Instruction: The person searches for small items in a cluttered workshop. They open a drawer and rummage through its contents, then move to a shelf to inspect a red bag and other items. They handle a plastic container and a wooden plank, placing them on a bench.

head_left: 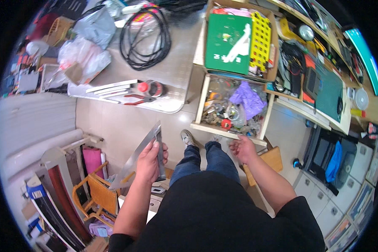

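My left hand (152, 155) is closed on a flat metal tool (130, 166), which looks like an angled ruler or square with a long straight blade. My right hand (242, 148) has loosely curled fingers with nothing visible in them, at the front edge of an open wooden drawer (200, 126); whether it touches the drawer is unclear. Inside the drawer lie a purple plastic bag (250, 101), a red round item (226, 123) and several jumbled small parts.
A steel table (176, 63) bears coiled black cable (143, 38), red-handled pliers (138, 100) and white strips. A box with a green book (227, 44) stands behind the drawer. A rattan chair (95, 193) is lower left, a wooden stool (266, 164) right, cabinets (346, 189) far right.
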